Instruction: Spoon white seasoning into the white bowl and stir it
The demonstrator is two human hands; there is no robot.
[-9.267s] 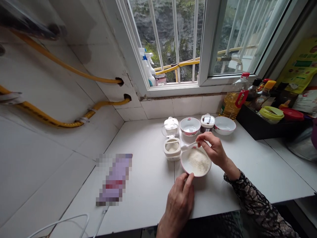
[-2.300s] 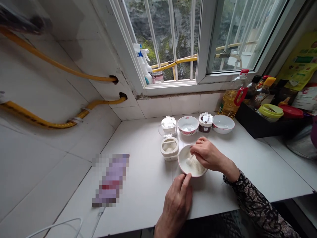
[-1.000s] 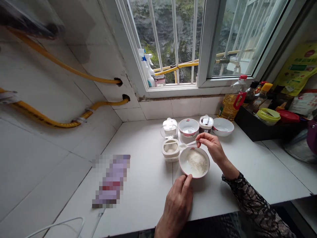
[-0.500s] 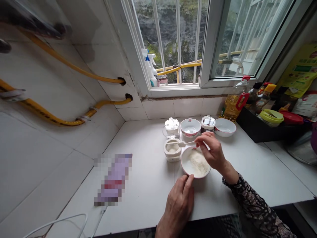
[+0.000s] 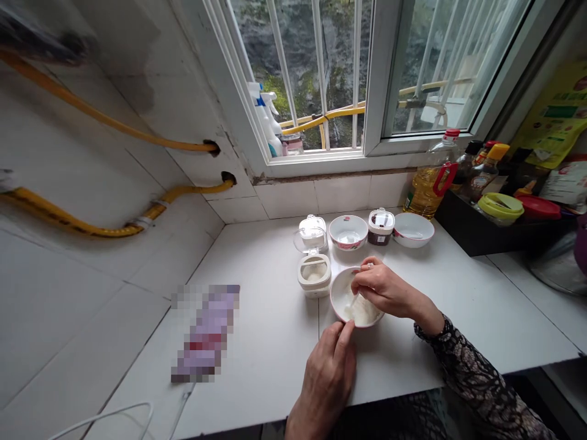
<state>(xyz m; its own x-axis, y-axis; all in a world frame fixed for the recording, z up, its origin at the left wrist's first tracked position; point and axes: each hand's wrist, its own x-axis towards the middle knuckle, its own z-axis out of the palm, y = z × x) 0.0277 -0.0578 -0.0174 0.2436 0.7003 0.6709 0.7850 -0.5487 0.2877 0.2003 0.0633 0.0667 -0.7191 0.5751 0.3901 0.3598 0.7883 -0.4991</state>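
A white bowl [image 5: 340, 292] with a pink rim stands on the white counter, with pale powder [image 5: 365, 310] inside. My left hand [image 5: 328, 370] pinches the bowl's near rim. Over the bowl's right side, my right hand [image 5: 387, 287] is closed on a small white spoon [image 5: 353, 302], whose tip is down at the powder. Just left of the bowl sits an open cream container [image 5: 314, 286] with white contents, its clear lid [image 5: 310, 241] tipped back.
Behind stand a white jar [image 5: 312, 227], a patterned bowl [image 5: 349, 239], a lidded dark jar [image 5: 380, 234] and another bowl [image 5: 413, 237]. An oil bottle [image 5: 426, 183] and a black condiment box [image 5: 481, 229] are at right. A blurred purple object [image 5: 211, 333] lies left.
My right hand has brought the spoon from beside the open container down into the bowl. My left hand keeps its hold on the rim. The view has shifted slightly.
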